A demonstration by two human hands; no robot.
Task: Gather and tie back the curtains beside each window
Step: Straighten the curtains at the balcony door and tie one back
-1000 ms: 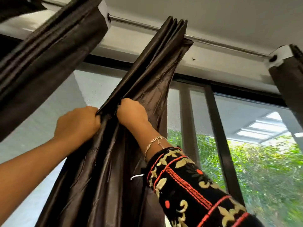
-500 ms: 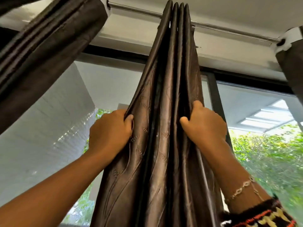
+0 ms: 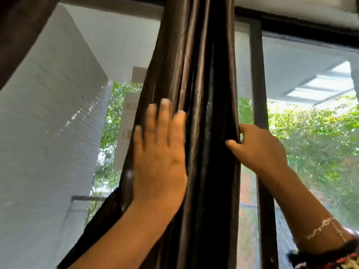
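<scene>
The single head camera looks upward, close to a dark brown satin curtain (image 3: 184,55). A black-framed window (image 3: 258,94) lies behind

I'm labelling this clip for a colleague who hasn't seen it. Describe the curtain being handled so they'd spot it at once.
Find the big dark-framed window looking onto green trees. Down its middle hangs a bunched, glossy dark brown curtain, the left hand flat on it and the right hand gripping its edge. The other dark curtain, top left, is untouched.
</scene>
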